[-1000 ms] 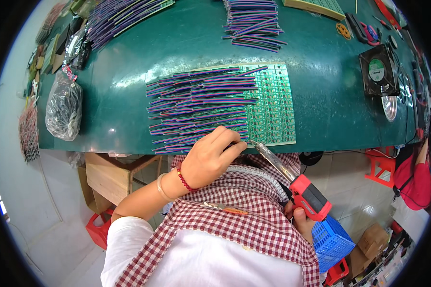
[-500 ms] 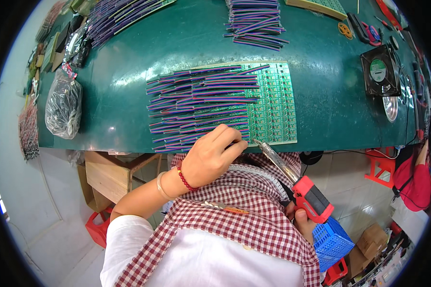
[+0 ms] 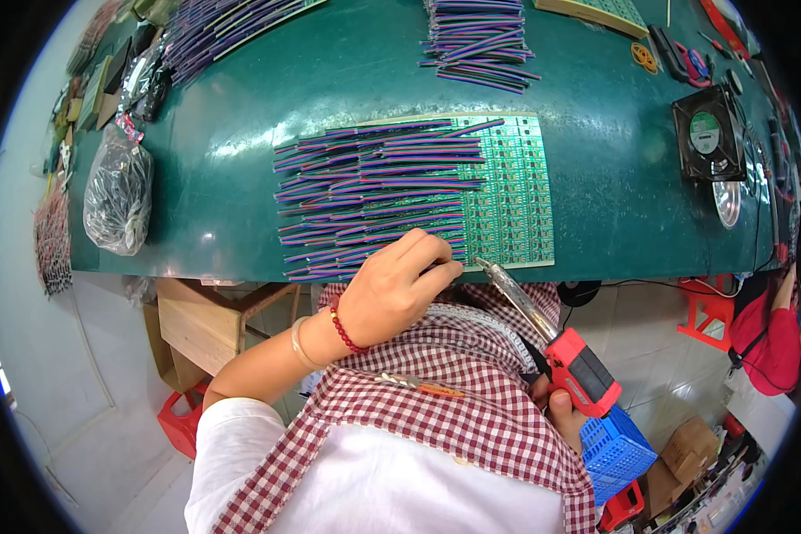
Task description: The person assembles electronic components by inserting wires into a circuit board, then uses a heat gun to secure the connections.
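Note:
A green circuit board panel (image 3: 516, 191) lies near the table's front edge. Rows of flat multi-coloured ribbon wires (image 3: 383, 187) cover its left part and overhang that side. My left hand (image 3: 402, 285), fingers pinched together, is over the panel's front row at the right end of the lowest wires. It appears to grip a ribbon wire there, mostly hidden under the fingers. My right hand (image 3: 562, 411) is closed around the red and black handle of a soldering iron (image 3: 587, 374). The iron's metal tip points up and left, meeting the panel's front row just right of my left fingertips.
More ribbon wires (image 3: 481, 40) are piled at the back. A bag of dark parts (image 3: 118, 200) sits left. On the right are a square fan (image 3: 707, 133), a small metal dish (image 3: 726, 203) and pliers (image 3: 672, 55). A blue basket (image 3: 618, 458) is below, beside my right hand.
The view has shifted very slightly. Both hands, the soldering iron and the panel keep almost the same places relative to each other.

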The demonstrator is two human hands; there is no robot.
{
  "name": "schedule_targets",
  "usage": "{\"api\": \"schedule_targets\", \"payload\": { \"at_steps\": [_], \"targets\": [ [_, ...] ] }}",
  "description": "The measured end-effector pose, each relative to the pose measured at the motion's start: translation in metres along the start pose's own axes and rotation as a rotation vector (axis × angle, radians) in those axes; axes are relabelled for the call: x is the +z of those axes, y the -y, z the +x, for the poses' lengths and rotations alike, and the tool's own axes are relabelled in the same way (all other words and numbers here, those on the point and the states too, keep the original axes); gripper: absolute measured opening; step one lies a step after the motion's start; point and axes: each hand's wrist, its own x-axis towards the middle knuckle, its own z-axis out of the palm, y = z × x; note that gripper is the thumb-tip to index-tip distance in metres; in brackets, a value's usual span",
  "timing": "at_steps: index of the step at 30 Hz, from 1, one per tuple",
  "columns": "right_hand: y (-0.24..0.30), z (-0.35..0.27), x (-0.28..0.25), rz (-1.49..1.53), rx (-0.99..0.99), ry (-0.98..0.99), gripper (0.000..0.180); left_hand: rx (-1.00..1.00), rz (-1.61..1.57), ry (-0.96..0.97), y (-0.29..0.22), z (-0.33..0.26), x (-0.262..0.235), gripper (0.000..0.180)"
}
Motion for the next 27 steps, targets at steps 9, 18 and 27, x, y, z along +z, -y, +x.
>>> {"api": "schedule_targets", "payload": {
  "at_steps": [9, 18, 27],
  "targets": [
    [0.002, 0.002, -0.006, -0.179, 0.02, 0.041, 0.044, 0.018, 0.022, 0.009, 0.0, 0.0, 0.001, 0.024],
    [0.003, 0.003, -0.008, -0.249, 0.016, 0.072, 0.044, 0.033, 0.043, 0.014, 0.001, 0.001, 0.0, 0.023],
    [-0.002, -0.008, -0.005, -0.037, 0.075, -0.019, 0.045, 0.047, 0.058, 0.037, 0.001, 0.002, -0.003, 0.024]
  ]
}}
